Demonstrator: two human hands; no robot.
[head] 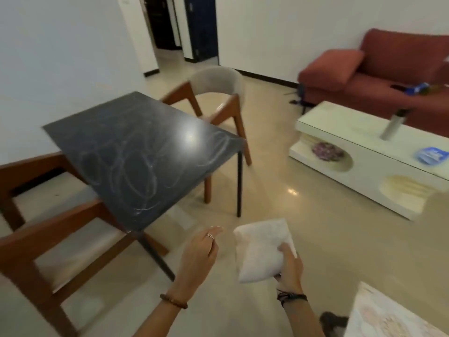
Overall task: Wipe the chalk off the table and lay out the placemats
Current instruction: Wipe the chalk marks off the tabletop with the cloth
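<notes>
The right hand (289,266) is gripping a folded white cloth (262,251) at its lower right corner, with the fingers (285,249) curled over the cloth's edge. The cloth is being held in the air above the floor, just beside the near corner of the dark surface (145,152) and not touching it. The left hand (199,254) is holding nothing; its fingers are lying extended and relaxed, pointing toward the cloth with a small gap remaining between them. A ring is showing on one left finger, and bracelets are sitting on both wrists.

The dark surface is carrying white chalk scribbles (136,171), mostly overlapping loops and ovals, spread across most of its top. A bright light reflection is showing near its right edge.

Wooden chairs are standing at the near left (48,239) and far side (218,93) of the surface. A pale patterned sheet (388,314), possibly a placemat, is lying at the bottom right corner of the view.
</notes>
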